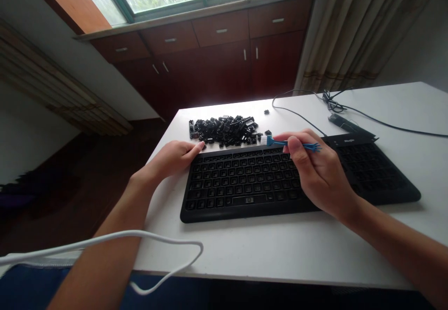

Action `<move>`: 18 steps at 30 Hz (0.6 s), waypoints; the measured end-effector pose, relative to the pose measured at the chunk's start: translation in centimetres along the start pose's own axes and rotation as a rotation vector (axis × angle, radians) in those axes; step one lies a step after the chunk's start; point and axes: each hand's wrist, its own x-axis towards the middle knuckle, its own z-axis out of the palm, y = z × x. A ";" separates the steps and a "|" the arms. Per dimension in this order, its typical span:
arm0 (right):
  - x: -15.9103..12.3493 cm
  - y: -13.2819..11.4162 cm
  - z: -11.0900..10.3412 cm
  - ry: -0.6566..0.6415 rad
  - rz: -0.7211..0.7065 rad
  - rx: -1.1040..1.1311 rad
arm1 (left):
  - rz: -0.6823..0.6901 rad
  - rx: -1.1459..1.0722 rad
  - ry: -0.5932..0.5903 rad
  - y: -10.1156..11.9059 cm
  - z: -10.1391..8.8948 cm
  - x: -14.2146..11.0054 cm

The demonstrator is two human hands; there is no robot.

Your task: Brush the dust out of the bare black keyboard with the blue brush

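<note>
My left hand lies at the upper left corner of a black backlit keyboard, its fingertips at the top edge and holding nothing visible. Just beyond it is a heap of loose black keycaps, with a few strays nearby. My right hand pinches a blue wire keycap puller above the keyboard's top edge. The hand hides part of the keys. To its right, the keyboard's darker section shows a grid that looks like bare switches.
Everything sits on a white table. A white cable crosses my left forearm in the foreground. Dark cables and a black USB plug lie at the back right. Dark wooden cabinets stand beyond the table.
</note>
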 end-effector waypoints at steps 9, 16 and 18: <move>0.0 0.3 0.4 0.076 0.045 0.004 | -0.020 0.016 -0.009 -0.3 0.2 0.1; 0.1 -0.1 0.0 0.037 0.002 -0.027 | 0.011 0.024 -0.003 -0.2 0.1 0.0; 0.0 -0.1 -0.1 0.023 0.034 -0.017 | 0.015 0.021 -0.003 -0.2 0.0 0.0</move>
